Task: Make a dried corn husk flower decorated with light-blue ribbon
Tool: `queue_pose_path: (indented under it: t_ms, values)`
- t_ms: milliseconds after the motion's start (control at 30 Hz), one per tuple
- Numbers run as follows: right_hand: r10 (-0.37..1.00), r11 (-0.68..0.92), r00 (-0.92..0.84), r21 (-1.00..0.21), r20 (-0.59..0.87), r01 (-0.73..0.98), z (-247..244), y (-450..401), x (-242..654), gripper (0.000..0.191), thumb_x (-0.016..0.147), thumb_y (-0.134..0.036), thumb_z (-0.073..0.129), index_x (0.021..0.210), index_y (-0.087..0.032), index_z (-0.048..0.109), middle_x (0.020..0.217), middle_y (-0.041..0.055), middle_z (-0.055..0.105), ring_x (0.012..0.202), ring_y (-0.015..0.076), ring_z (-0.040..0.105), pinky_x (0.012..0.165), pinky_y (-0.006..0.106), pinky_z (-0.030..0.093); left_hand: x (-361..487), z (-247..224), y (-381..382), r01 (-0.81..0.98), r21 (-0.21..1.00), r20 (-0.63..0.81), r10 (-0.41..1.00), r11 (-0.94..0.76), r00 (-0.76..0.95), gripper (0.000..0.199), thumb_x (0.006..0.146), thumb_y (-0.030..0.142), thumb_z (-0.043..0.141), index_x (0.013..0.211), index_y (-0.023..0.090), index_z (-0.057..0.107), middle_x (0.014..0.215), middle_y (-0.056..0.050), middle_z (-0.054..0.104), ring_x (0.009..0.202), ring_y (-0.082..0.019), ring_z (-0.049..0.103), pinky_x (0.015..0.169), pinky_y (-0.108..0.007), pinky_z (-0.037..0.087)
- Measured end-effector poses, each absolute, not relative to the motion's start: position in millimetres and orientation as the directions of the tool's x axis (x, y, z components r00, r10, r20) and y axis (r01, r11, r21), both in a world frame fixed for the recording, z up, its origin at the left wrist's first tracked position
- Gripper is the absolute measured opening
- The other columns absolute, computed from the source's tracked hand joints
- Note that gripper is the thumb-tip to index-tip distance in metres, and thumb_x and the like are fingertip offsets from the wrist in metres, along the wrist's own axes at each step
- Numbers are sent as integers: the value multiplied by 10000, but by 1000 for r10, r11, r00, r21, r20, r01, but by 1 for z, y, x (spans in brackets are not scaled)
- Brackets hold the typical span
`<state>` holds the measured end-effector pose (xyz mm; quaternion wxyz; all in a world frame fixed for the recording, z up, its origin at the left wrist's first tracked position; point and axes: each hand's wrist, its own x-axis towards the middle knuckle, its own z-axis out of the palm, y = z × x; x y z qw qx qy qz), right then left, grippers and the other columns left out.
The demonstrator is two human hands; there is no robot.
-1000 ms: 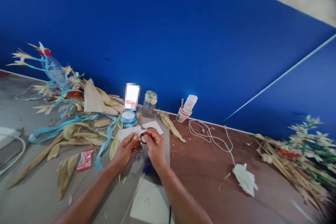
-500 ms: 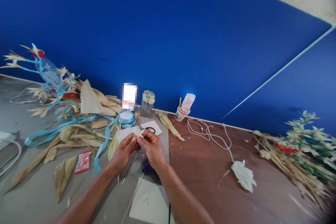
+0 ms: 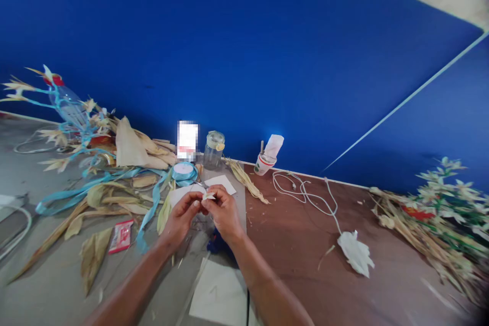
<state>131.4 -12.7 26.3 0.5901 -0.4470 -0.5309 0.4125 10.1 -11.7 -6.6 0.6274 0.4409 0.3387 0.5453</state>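
My left hand (image 3: 184, 215) and my right hand (image 3: 223, 210) meet over the middle of the table. Between their fingertips is a small pale husk piece (image 3: 208, 196), its petal-like tips pointing up. Thumb and fingers of both hands are pinched around it, and its lower part is hidden. Just beyond my left hand sits a roll of light blue ribbon (image 3: 184, 172). White paper (image 3: 220, 184) lies behind my right hand. A dark blue object (image 3: 217, 244) is partly covered by my right wrist.
To the left lie dried corn husks (image 3: 95, 254), a red packet (image 3: 121, 236) and blue-stemmed husk flowers (image 3: 57, 137). A glass jar (image 3: 214, 152) and a paper cup (image 3: 264, 164) stand by the blue partition (image 3: 244, 61). A white cable (image 3: 305, 196) and more flowers (image 3: 443, 198) are rightward.
My fingers have shifted slightly around the husk piece, which now sits a little further right. The dark loop of a scissors-like handle behind my right hand is now hidden.
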Motion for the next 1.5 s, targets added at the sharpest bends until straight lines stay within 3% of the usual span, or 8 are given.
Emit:
queue_pose_path:
  t_ms: [133,333,600,900,1033,1233,1367,1500]
  values:
    - [925,363,82,-926,372,102,30,-13,136,63,697,-141,577,669,-187,609,815,22,543,807,157,542,697,263,443,10,-10,-11,-390,921,49,994,-7,97,264,714,343,723,912,186,646,871,-33,622,829,-164,560,775,-269,448]
    - [879,454,15,-846,476,278,30,-16,135,161,709,-73,516,720,-194,622,860,30,551,827,164,547,738,285,447,10,-10,-9,-464,886,62,991,2,122,205,711,301,738,852,188,643,840,-15,600,815,-140,542,768,-241,428]
    - [860,498,-33,-821,510,281,29,-17,133,194,681,-40,496,719,-192,610,843,28,541,780,155,542,682,265,444,13,3,-11,-573,810,-8,979,126,204,234,651,315,782,720,156,624,715,-10,592,681,-119,527,668,-228,428]
    - [866,490,-43,-830,498,265,30,-18,134,208,663,-29,505,722,-187,627,839,33,560,774,154,554,674,257,449,13,2,-12,-620,760,-45,967,195,250,237,626,257,801,701,145,606,710,-9,607,665,-105,538,656,-210,438]
    - [898,436,-31,-877,439,201,29,-15,134,227,662,-30,502,708,-197,648,821,22,561,759,147,551,667,251,445,15,1,-12,-637,751,-45,976,173,212,240,626,257,805,712,147,610,708,-7,621,678,-99,554,650,-186,437]
    - [956,288,-46,-957,289,-38,27,-12,137,158,672,-120,588,756,-211,687,902,33,569,883,175,561,796,293,464,14,5,-11,-671,732,-31,989,121,144,192,666,215,774,776,177,621,763,0,638,736,-106,583,706,-203,460]
    - [978,202,-36,-972,208,-121,24,-10,137,166,652,-170,632,796,-221,698,948,31,564,882,175,557,777,288,477,14,8,-12,-631,771,-17,993,86,114,150,693,223,750,758,170,624,743,2,632,719,-103,575,693,-201,460]
    - [982,190,21,-968,190,-165,19,-8,135,74,645,-198,671,717,-206,686,879,24,577,863,169,551,765,275,475,15,3,-12,-590,801,-46,994,98,103,165,687,244,751,780,164,640,747,-1,639,713,-105,579,717,-215,466]
